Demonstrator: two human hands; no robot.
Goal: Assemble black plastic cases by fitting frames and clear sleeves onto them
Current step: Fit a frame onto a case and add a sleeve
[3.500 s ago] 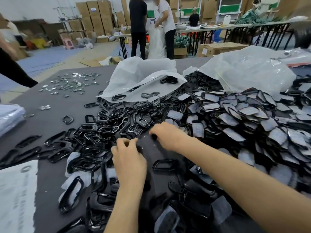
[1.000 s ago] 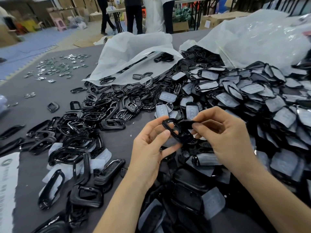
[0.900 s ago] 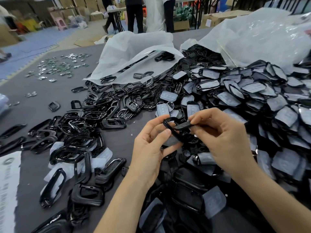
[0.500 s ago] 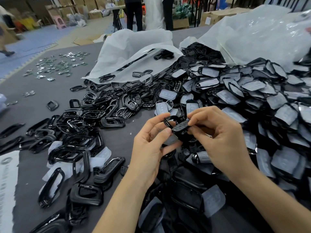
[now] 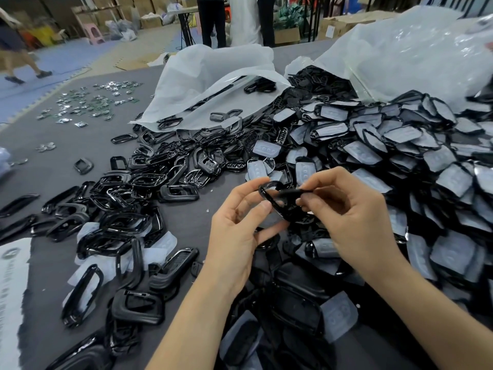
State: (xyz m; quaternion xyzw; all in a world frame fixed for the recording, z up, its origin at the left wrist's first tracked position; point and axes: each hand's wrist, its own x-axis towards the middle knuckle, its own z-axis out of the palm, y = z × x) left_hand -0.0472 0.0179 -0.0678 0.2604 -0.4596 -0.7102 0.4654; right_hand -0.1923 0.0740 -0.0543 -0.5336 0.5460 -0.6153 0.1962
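Note:
Above the grey table [image 5: 88,150], my left hand [image 5: 237,231] pinches the near edge of a glossy black frame [image 5: 274,202] between thumb and fingers. My right hand [image 5: 352,217] pinches a flat black case piece [image 5: 293,193] and holds it against the frame's upper side. The two parts touch between my hands; how they seat is hidden by my fingers. A heap of black frames [image 5: 128,198] lies left of my hands. Black cases in clear sleeves [image 5: 394,145] are piled to the right.
Two white plastic bags [image 5: 213,84] lie open at the back, spilling parts. Small shiny metal pieces [image 5: 88,102] are scattered far left. A printed white sheet [image 5: 10,289] sits at the near left edge. People stand and walk beyond the table.
3.5 s ago both hands were down on the table among the parts. Since then they lifted a frame and a case piece, and the right hand has kept pressing the piece onto the frame.

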